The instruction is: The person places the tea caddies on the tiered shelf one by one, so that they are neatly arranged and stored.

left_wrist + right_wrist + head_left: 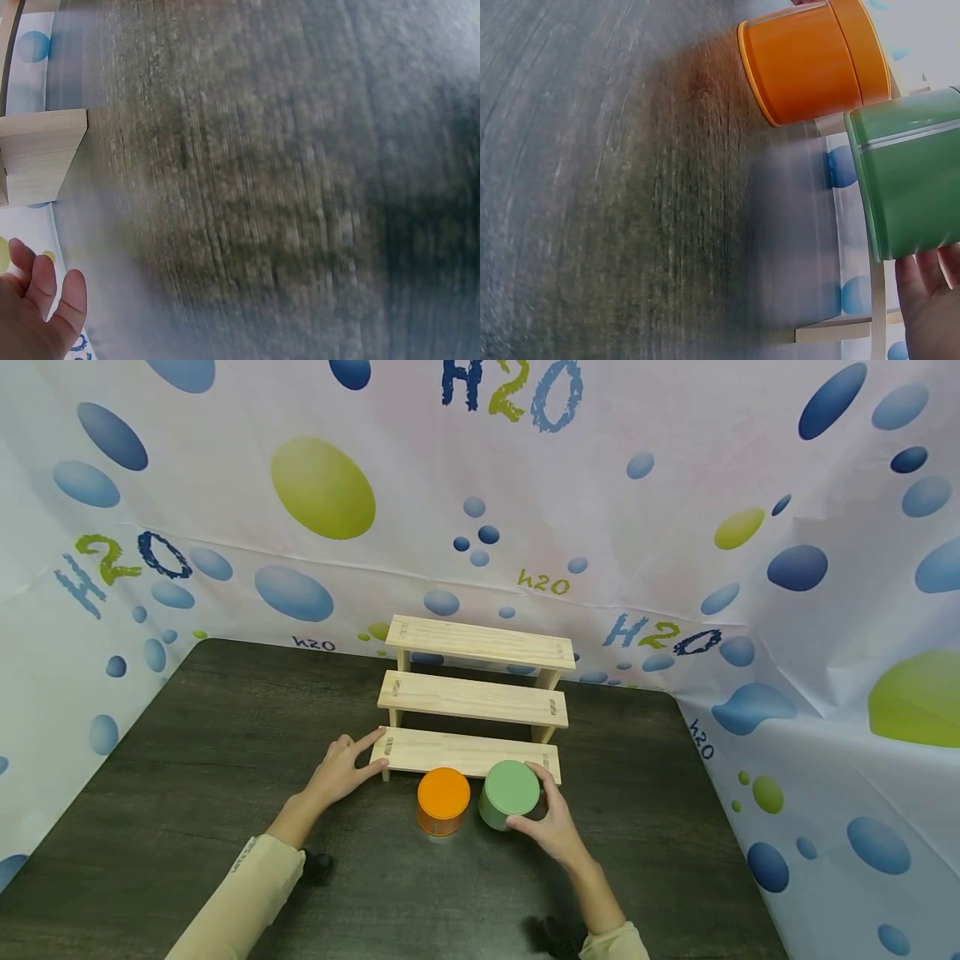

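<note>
My right hand (553, 827) holds a round green tin (512, 792) around its sides, with the thumb at the near side and the fingers at the far right. In the right wrist view the backdrop shows past the base of the green tin (911, 172), which appears raised off the table. Just to its left, an orange lidded tin (442, 802) stands before the lowest step of a pale wooden three-step rack (465, 750). My left hand (336, 770) touches the left end of that step, its thumb and forefinger stretched apart; the left wrist view shows its other fingers (71, 300) loosely bent.
The rack's middle step (472, 697) and top step (480, 642) rise toward the back of the dark wood-grain table (225, 735). Behind it hangs a white backdrop (420, 468) printed with blue and green drops, which also runs down both sides.
</note>
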A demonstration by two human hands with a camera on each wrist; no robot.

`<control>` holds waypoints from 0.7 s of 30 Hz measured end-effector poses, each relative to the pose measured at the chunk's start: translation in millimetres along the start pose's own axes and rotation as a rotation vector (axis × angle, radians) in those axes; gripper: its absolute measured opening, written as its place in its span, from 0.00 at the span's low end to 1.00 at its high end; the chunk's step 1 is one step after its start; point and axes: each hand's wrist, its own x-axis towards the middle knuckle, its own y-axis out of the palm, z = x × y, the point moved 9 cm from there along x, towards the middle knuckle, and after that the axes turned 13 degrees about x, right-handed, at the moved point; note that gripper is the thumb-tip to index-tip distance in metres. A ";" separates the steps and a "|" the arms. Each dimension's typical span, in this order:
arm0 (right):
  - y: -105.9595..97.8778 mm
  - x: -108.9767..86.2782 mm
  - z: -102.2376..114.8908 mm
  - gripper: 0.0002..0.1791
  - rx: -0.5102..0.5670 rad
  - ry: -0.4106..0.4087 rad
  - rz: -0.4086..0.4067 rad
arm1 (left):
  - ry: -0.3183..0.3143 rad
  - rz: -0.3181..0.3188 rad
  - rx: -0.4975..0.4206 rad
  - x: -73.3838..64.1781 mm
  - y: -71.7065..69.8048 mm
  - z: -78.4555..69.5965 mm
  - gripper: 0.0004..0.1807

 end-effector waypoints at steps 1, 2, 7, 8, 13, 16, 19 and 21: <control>0.0 0.2 0.3 0.43 -0.003 0.001 0.001 | -0.001 0.001 0.000 0.1 0.1 0.1 0.36; 0.1 0.4 0.8 0.43 -0.006 -0.001 0.003 | 0.000 0.001 0.000 0.3 0.2 0.1 0.36; -0.1 1.2 5.9 0.43 -0.008 -0.026 0.005 | 0.002 0.000 -0.004 0.7 0.1 0.7 0.36; -0.3 1.5 7.3 0.43 -0.004 -0.034 0.004 | 0.002 -0.001 -0.004 0.7 0.0 0.8 0.36; -1.4 3.1 10.5 0.43 0.004 -0.050 -0.004 | 0.000 0.002 -0.008 0.8 0.6 1.5 0.36; -1.7 4.3 10.0 0.42 -0.002 -0.043 -0.006 | 0.000 0.005 -0.011 1.1 1.2 1.8 0.36; -2.8 6.4 8.1 0.42 0.002 -0.032 -0.014 | 0.001 0.006 -0.012 1.4 1.5 1.8 0.36; -3.9 8.4 6.6 0.42 0.009 -0.030 -0.020 | 0.002 0.003 -0.007 1.7 1.1 1.9 0.36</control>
